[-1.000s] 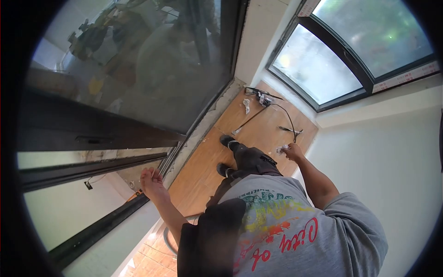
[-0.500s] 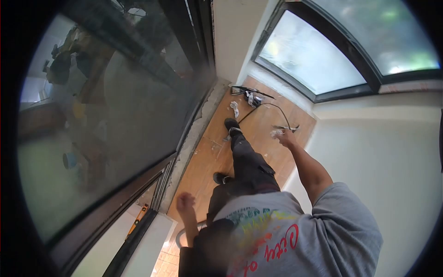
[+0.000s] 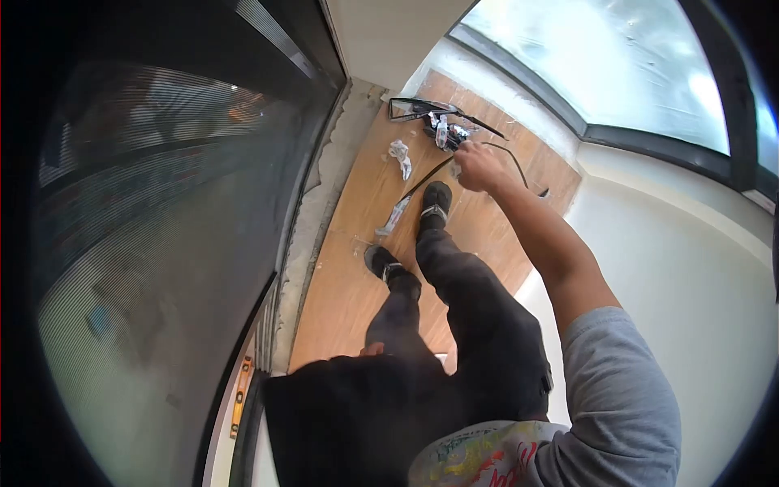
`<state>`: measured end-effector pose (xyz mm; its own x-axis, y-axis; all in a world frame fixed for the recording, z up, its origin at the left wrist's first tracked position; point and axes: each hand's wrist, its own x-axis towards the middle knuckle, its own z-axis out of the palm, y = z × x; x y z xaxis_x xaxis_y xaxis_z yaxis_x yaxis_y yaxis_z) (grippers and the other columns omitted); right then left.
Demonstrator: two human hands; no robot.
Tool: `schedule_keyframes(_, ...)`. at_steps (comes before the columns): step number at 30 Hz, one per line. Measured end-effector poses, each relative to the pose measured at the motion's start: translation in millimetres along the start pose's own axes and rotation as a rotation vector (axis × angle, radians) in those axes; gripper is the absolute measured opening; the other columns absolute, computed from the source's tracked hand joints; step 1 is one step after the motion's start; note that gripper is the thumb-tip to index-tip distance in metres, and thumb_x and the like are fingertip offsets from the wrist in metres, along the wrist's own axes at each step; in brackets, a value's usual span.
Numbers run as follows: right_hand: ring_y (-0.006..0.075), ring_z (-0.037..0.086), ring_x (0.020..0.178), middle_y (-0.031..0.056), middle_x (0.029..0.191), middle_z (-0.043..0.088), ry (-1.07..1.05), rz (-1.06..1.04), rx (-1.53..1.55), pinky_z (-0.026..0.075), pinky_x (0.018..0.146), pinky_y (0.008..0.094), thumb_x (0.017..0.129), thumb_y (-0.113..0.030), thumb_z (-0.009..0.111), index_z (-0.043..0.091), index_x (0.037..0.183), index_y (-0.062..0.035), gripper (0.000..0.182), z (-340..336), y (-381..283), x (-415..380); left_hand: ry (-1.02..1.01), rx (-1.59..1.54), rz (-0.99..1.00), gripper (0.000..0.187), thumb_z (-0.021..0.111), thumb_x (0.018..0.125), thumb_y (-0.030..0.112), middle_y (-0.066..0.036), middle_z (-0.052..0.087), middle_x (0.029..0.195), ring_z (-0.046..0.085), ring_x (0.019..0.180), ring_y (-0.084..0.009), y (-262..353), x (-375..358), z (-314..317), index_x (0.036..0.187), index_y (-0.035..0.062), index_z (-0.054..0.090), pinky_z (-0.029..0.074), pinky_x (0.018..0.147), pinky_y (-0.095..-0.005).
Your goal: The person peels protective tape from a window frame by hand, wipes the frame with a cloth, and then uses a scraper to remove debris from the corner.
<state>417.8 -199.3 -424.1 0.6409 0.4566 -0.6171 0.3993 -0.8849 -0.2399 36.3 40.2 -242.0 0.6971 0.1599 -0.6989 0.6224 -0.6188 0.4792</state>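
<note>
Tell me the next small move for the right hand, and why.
I'd probably ease the right hand slowly toward the crumpled wrapping on the dark bundle: the hand appears just beside it, fingers bent. Go gently, since a black strip runs from near the hand past the shoe. Whether the fingers already hold something is unclear.

Floor (image 3: pixel 341 300): wood-look, from twelve to six o'clock. Window (image 3: pixel 592 61): bright, dark-framed, one o'clock. Wall (image 3: pixel 665 268): pale, three o'clock. Glass door (image 3: pixel 162 243): dark-framed, nine o'clock.
</note>
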Motion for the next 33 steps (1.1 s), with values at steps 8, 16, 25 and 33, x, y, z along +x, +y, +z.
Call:
schedule_keyframes(8,0.0322,0.042,0.128,0.0162,0.132,0.052,-0.073,-0.352,-0.379,0.039,0.099,0.0486,0.071,-0.020,0.065,0.063,0.103,-0.0047,0.035,168,54,106,0.390,0.187,0.053,0.028,0.059,0.088,0.018,-0.016,0.061,0.101,0.060,0.093,-0.0306,-57,147,43,0.111,0.0027,0.057,0.048,0.083,-0.0384)
schedule_keyframes(16,0.0459,0.061,0.078,0.0286,0.078,0.061,-0.282,-0.397,0.442,0.049,0.068,0.0483,0.077,-0.032,0.059,0.052,0.098,0.0039,0.042,147,53,90,0.175,0.206,0.189,0.044,0.061,0.084,0.019,-0.020,0.058,0.116,0.055,0.110,-0.0377,-19,362,5,0.123,0.0010,0.051,0.044,0.094,-0.0419)
schedule_keyframes(25,0.0326,0.062,0.067,0.0197,0.068,0.057,-0.058,-0.319,0.561,0.049,0.062,0.0398,0.072,-0.024,0.058,0.053,0.098,0.0020,0.037,24,52,11,-0.066,0.114,0.269,0.045,0.061,0.085,0.020,-0.022,0.057,0.121,0.056,0.111,-0.0373,-14,413,23,0.124,-0.0002,0.051,0.045,0.094,-0.0415)
schedule_keyframes(33,0.0339,0.059,0.096,0.0201,0.119,0.049,0.163,-0.112,0.281,0.049,0.082,0.0389,0.072,-0.012,0.064,0.055,0.110,0.0021,0.042,-30,94,41,-0.044,0.056,0.071,0.046,0.062,0.084,0.021,-0.021,0.059,0.116,0.060,0.104,-0.0318,-52,390,7,0.123,-0.0012,0.052,0.047,0.090,-0.0387)
